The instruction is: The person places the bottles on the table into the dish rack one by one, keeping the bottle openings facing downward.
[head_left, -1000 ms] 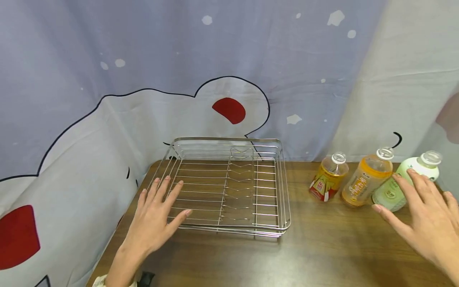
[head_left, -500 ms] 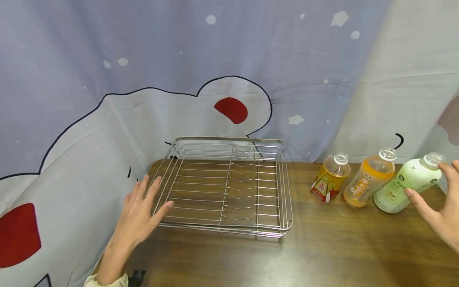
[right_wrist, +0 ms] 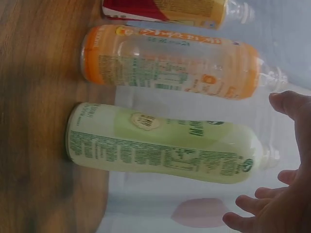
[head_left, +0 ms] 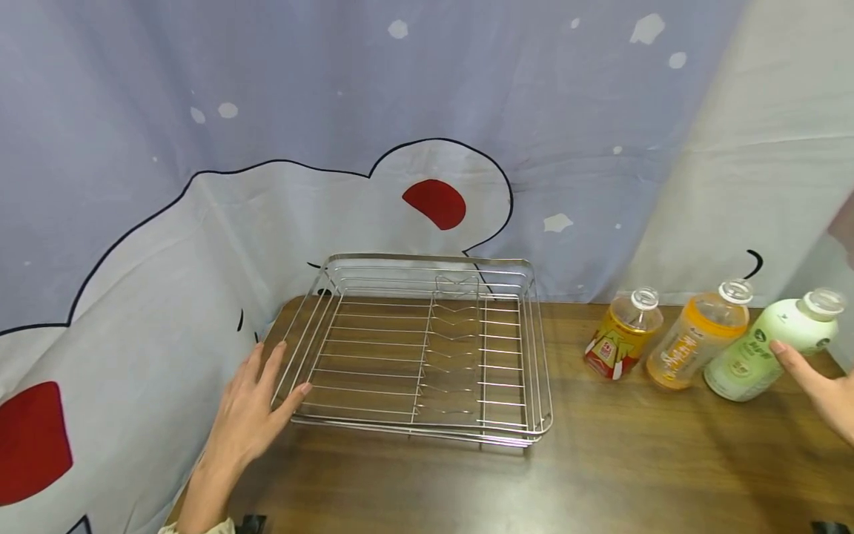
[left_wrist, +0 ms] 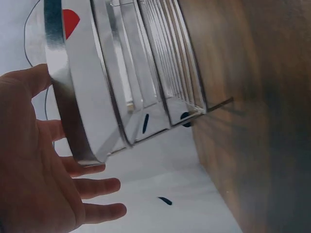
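A wire dish rack (head_left: pixel 427 257) of shiny metal stands on the table at centre. My left hand (head_left: pixel 243 417) is at its front left corner, fingers stretched and spread. In the left wrist view the thumb (left_wrist: pixel 34 80) overlaps the rack's flat rim (left_wrist: pixel 60 73), while the other fingers extend past the corner. Over on the right, my right hand (head_left: pixel 827 397) is beside a pale green bottle (head_left: pixel 754 352), partly out of the head view. The right wrist view shows its fingers spread around the neck end of that green bottle (right_wrist: pixel 165 145), holding nothing.
Left of the green bottle stand an orange-labelled clear bottle (head_left: pixel 697 337) and a smaller red and yellow bottle (head_left: pixel 619 341). A patterned curtain (head_left: pixel 567 148) hangs behind the wooden table (head_left: pixel 600 475) and along its left side. A small black object (head_left: pixel 829 527) shows at the bottom right.
My left hand has moved left from over the rack to its front left corner. My right hand has moved right from in front of the green bottle to its right side.
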Demonstrator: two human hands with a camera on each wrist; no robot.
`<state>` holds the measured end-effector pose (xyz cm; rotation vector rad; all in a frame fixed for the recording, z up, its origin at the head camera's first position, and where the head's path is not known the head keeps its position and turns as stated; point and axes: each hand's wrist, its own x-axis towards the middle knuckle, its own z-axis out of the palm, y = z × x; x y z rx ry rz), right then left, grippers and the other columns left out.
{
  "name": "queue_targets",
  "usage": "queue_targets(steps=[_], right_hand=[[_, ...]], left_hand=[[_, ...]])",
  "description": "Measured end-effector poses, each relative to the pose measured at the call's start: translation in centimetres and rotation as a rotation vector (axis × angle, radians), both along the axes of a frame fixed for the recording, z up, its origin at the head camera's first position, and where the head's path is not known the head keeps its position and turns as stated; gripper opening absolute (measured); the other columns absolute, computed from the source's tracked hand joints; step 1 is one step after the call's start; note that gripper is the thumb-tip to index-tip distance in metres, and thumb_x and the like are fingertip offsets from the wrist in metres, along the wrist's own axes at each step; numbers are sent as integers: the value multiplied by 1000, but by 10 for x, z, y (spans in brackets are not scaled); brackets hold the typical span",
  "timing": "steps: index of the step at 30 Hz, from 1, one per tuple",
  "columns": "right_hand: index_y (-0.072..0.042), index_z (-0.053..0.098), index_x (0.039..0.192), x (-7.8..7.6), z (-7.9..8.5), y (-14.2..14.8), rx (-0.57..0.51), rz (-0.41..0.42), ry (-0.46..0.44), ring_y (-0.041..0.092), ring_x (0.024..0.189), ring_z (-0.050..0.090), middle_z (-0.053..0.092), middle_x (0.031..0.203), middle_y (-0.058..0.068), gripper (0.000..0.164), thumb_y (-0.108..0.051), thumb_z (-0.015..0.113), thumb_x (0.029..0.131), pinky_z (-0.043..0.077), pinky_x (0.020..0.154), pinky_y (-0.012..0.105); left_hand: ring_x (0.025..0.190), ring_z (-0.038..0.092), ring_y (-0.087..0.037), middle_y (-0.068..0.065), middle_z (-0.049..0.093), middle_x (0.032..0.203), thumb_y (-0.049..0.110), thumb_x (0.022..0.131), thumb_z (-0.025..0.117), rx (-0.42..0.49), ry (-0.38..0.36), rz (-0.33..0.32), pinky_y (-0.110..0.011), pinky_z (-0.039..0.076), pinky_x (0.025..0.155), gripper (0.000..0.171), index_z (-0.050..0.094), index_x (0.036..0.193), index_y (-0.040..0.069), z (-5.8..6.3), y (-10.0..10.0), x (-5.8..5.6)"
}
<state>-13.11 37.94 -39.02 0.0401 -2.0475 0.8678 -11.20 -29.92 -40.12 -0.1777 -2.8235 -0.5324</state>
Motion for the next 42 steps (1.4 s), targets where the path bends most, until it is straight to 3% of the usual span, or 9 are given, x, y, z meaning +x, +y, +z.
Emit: queue_targets(steps=[4,12,20,25,27,32,35,39,42], right_hand=[[-23,51,142,-5,-6,2,-76,25,-5,-5,120,43,48,128,-24,65,-33,76,84,26,107,17],[-38,51,130,-10,-19,6,-74,-103,-60,-18,100,39,41,104,-39,56,-23,78,83,27,97,10],[-24,45,146,-17,-30,16,-117,-81,-138,-9,117,40,47,127,-24,69,-18,75,85,25,105,14],[-25,42,149,-35,-66,51,-147,-99,-172,2,127,38,46,140,-9,77,-16,78,81,22,109,18],[-28,42,148,-46,-87,71,-158,-102,-182,2,126,39,47,138,-12,81,-13,80,78,24,107,16],[-35,37,149,-62,-122,103,-208,-130,-291,1,120,38,41,129,-21,89,-15,83,75,24,102,13],[-37,31,150,-64,-131,106,-218,-154,-356,0,119,37,38,130,-21,92,-18,82,76,24,101,14],[-37,24,152,-64,-135,100,-241,-190,-452,-4,115,34,35,133,-19,91,-25,79,80,24,101,15],[-33,23,152,-57,-121,81,-282,-197,-533,-8,108,33,33,126,-20,86,-28,75,84,25,99,14]], left_hand=[[133,27,-59,-36,22,152,46,96,60,9,-29,12,-74,24,99,79,26,156,8,-5,-2,-1],[138,25,-54,-31,20,156,46,99,56,133,-117,20,-74,28,98,80,17,159,11,-14,-5,-3],[137,31,-50,-26,24,157,39,100,57,249,-112,22,-68,31,102,82,9,160,10,-21,-12,-8],[121,51,-52,-31,45,143,40,100,56,315,-159,54,-65,43,92,78,13,160,16,-25,-14,-8],[120,52,-51,-29,48,142,40,100,57,347,-187,62,-65,44,92,78,12,161,21,-25,-14,-8],[128,45,-49,-26,45,145,36,99,60,496,-251,42,-62,42,97,79,10,159,33,-26,-16,-8],[132,46,-38,-24,39,150,27,100,61,632,-250,-14,-44,50,95,78,12,159,32,-30,-17,-8],[123,56,-15,-26,35,151,13,101,58,842,-236,-98,-25,54,80,75,13,160,25,-37,-21,-9],[115,61,-9,-30,34,150,8,102,53,961,-244,-138,-30,55,79,72,13,160,24,-41,-24,-9]])
